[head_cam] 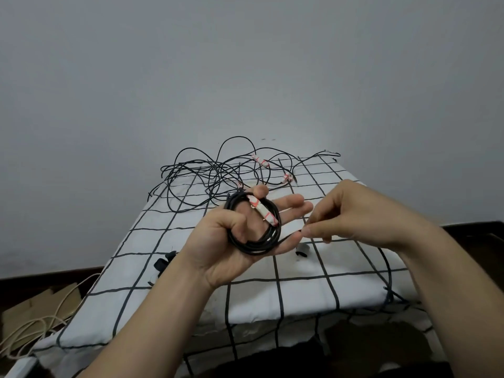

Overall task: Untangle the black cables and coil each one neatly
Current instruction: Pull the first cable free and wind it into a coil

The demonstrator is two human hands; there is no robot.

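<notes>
My left hand [218,249] holds a coil of black cable [261,242] in its palm, thumb curled through the loops. A white tag with red marks [263,211] is wrapped on the coil. My right hand [354,214] pinches the loose end of that cable [289,234] just right of the coil. A tangle of black cables [215,173] lies at the far end of the table, with more white-and-red tags [261,161] among them. Another black cable [387,271] runs down over the table's right edge.
The table carries a white cloth with a black grid [300,293]. Small black straps lie on it at the left [163,261] and under my hands [302,251]. Cream cords [41,323] and cardboard [32,306] lie on the dark floor at left. A grey wall stands behind.
</notes>
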